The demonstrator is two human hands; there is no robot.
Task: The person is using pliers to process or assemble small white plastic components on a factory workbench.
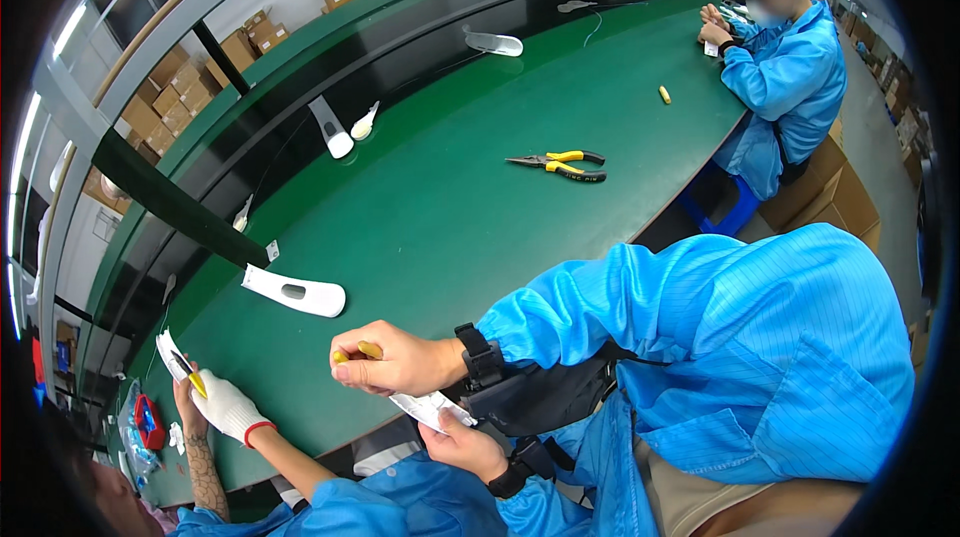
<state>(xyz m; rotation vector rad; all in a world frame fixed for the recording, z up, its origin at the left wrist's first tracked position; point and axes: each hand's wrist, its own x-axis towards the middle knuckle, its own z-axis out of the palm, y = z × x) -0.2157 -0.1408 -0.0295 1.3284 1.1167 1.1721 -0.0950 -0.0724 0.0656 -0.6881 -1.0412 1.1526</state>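
My right hand (400,357) is closed round a small tool with a yellow handle (370,349); its working end is hidden. Just below it, my left hand (465,445) pinches a narrow white plastic part (432,409), which is tilted and partly covered by my fingers. The right hand is over the upper end of this part; whether the tool touches it I cannot tell. Both hands are at the near edge of the green table (430,237). Beyond them lies a long white plastic shell (294,291) with an oval opening.
Needle-nose pliers (560,165) and a small yellow piece (664,95) lie farther off. Several pale shells, including one white shell (330,129), rest along the far side. A co-worker's gloved hand (228,405) works at left; another person (785,67) sits far right. A dark post (180,197) slants at left.
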